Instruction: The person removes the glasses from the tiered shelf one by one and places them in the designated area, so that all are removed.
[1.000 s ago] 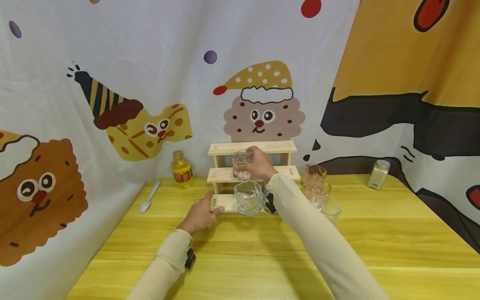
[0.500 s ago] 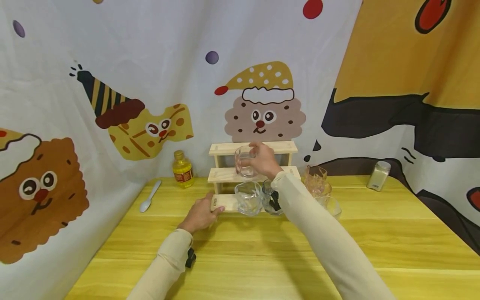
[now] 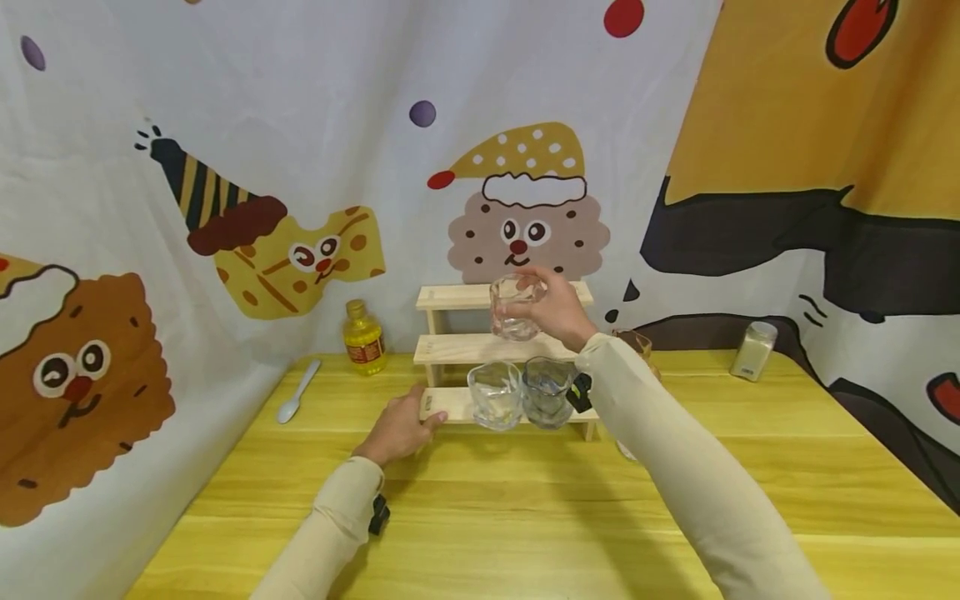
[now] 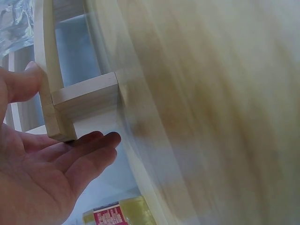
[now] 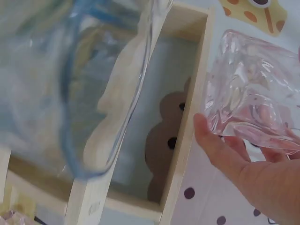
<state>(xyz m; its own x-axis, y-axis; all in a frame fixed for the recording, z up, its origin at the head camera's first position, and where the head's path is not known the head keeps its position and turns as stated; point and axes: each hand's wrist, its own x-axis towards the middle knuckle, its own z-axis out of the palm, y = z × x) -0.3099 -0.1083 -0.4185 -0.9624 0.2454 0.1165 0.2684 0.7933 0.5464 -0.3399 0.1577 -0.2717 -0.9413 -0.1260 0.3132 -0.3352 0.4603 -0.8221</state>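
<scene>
Pink glass point(image 3: 510, 325) higher, farther right than before, grasped in right hand point(image 3: 561, 310); left hand point(image 3: 399, 430) still pinching rack point(image 3: 452, 403).

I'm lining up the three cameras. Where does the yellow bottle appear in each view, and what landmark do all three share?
Head: the yellow bottle stands left of the wooden rack, near the curtain.
Left wrist: bottom edge, below and right of the left hand, cut off, red label showing.
Right wrist: not in it.
Shared landmark: the wooden rack, at upper left in the left wrist view and across the middle in the right wrist view.
</scene>
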